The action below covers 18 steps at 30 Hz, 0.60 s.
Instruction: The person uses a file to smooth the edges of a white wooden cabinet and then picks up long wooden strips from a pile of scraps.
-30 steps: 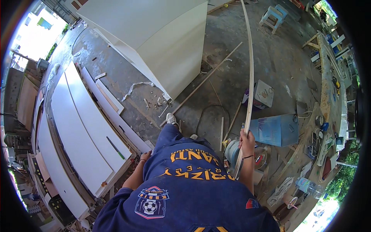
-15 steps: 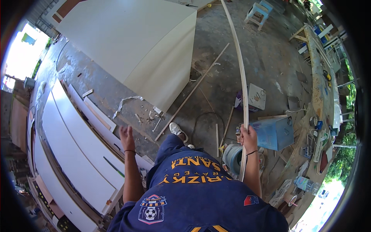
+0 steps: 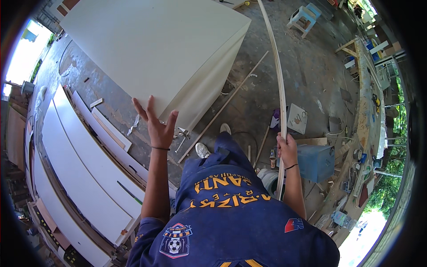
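Note:
My right hand (image 3: 287,149) is closed round a long, thin wooden strip (image 3: 279,84). The strip looks like several slats together and runs from beside my body up past the top of the view. My left hand (image 3: 159,127) is raised with its fingers spread, and nothing is in it. Its fingertips overlap the near corner of a large pale board (image 3: 147,49); whether they touch it I cannot tell. A loose cream sheet (image 3: 202,89) hangs down along the board's right side.
Long white panels (image 3: 84,164) lie stacked at the left. A thin batten (image 3: 224,107) crosses the floor ahead of my shoes. To the right are a blue box (image 3: 316,162), a white container (image 3: 296,118), a bucket (image 3: 269,179) and a cluttered workbench (image 3: 365,102). A blue stool (image 3: 304,19) stands farther off.
My left hand has moved forward and spread its fingers near the board's corner. I have stepped forward, both shoes now showing. My right hand still grips the strip.

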Available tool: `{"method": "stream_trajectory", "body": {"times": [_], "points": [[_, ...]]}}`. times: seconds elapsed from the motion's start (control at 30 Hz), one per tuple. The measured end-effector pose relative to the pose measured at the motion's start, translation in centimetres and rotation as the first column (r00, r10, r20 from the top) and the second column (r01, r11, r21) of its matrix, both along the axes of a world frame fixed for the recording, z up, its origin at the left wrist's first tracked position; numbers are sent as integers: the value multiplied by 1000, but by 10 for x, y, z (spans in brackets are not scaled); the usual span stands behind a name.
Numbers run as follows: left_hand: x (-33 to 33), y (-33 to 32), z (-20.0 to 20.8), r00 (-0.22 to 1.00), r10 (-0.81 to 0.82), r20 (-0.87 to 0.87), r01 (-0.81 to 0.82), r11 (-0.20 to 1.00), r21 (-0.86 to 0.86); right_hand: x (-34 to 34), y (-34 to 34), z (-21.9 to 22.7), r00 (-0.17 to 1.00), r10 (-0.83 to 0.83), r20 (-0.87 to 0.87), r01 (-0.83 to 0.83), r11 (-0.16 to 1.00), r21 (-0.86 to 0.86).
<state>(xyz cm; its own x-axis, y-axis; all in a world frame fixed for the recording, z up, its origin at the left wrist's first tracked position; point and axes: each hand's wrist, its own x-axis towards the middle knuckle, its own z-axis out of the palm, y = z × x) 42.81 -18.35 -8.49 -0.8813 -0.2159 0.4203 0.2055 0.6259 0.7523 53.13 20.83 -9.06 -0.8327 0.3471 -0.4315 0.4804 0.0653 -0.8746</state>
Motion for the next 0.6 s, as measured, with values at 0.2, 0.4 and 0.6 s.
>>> {"method": "stream_trajectory", "body": {"times": [0.2,0.4,0.6], "points": [[-4,2,3,1000,2,25,0,999,-52,-44,-6,-8,997,78,-17,-77,997,24],[0,4,12,996,-8,85,12,999,-40,-80,-18,-4,994,105,-27,-105,994,-9],[1,5,16,994,-14,104,21,998,-62,-91,-14,-4,994,106,-11,-106,994,-40]]}}
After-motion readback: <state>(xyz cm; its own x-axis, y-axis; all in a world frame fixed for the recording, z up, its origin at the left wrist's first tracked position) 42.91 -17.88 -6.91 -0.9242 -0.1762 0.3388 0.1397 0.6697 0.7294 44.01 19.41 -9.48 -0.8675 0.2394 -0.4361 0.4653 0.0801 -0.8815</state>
